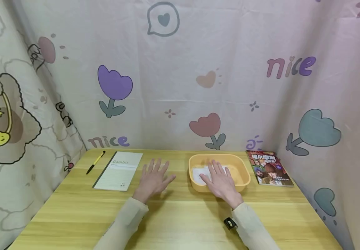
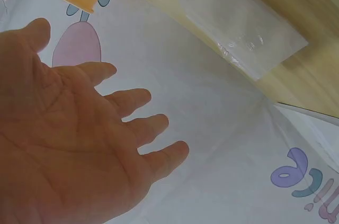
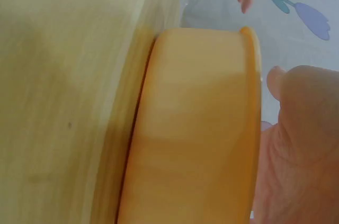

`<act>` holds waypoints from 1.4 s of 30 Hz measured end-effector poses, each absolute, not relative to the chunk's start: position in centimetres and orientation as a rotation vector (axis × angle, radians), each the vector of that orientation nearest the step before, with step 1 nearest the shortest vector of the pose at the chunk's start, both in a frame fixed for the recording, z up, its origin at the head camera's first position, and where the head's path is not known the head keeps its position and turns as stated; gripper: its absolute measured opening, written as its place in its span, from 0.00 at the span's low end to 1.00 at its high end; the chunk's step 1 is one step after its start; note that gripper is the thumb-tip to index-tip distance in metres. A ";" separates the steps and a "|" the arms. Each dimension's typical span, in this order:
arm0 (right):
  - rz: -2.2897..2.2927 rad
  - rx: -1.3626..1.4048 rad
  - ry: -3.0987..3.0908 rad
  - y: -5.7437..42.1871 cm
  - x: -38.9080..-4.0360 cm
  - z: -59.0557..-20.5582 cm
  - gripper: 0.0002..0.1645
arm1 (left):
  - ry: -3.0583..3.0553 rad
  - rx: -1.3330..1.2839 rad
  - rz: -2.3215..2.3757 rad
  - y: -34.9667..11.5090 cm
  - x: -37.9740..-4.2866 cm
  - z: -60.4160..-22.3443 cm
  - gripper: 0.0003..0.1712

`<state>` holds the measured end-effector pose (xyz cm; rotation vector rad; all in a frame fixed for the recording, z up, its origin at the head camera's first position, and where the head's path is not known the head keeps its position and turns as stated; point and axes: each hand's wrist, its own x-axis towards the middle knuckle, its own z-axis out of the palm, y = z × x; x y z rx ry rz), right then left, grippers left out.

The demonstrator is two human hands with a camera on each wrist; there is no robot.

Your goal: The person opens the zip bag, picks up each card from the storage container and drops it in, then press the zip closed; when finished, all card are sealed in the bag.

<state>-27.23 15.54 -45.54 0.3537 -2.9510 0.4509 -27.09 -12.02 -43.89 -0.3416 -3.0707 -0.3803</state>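
Note:
My left hand [image 1: 154,178] hovers over the table with its fingers straight and spread, holding nothing. Beneath it lies a clear plastic bag [image 2: 241,28], plain in the left wrist view but mostly hidden by the hand in the head view. My right hand [image 1: 220,180] is held above the front edge of a yellow-orange plastic basket [image 1: 242,166], fingers extended and grasping nothing. White paper-like pieces [image 1: 198,173] lie in the basket, partly covered by that hand. In the right wrist view, the basket's side wall [image 3: 196,118] stands beside the palm.
Left of the left hand are a notebook [image 1: 119,172] marked "Gambit" and a yellow and black pen [image 1: 96,162]. A comic-style book [image 1: 269,169] lies right of the basket. A printed curtain [image 1: 167,86] hangs behind the wooden table [image 1: 180,222].

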 end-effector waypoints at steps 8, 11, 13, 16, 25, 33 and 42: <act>0.466 0.434 -2.784 14.6 -27.8 -45.8 0.41 | -3.027 -0.311 -0.369 -12.3 -27.9 -44.1 0.42; 0.472 0.469 -2.640 14.2 -28.4 -45.9 0.35 | -2.989 -0.300 -0.376 -12.4 -28.2 -44.1 0.40; 0.503 0.479 -2.562 13.8 -28.9 -45.9 0.31 | -2.947 -0.296 -0.430 -12.6 -28.6 -44.0 0.39; 0.581 0.485 -2.482 13.0 -29.5 -45.8 0.22 | -2.901 -0.258 -0.639 -13.3 -29.2 -43.6 0.33; 1.006 0.708 -2.480 9.1 -29.7 -44.3 0.07 | -2.804 -0.239 -1.197 -18.0 -32.7 -45.1 0.13; 1.562 0.791 -2.692 4.6 -28.9 -44.0 0.11 | -2.837 -0.213 -1.356 -20.4 -34.8 -45.7 0.16; 2.014 0.543 -2.630 1.5 -31.5 -47.2 0.14 | -2.892 -0.174 -1.373 -20.7 -36.6 -46.5 0.17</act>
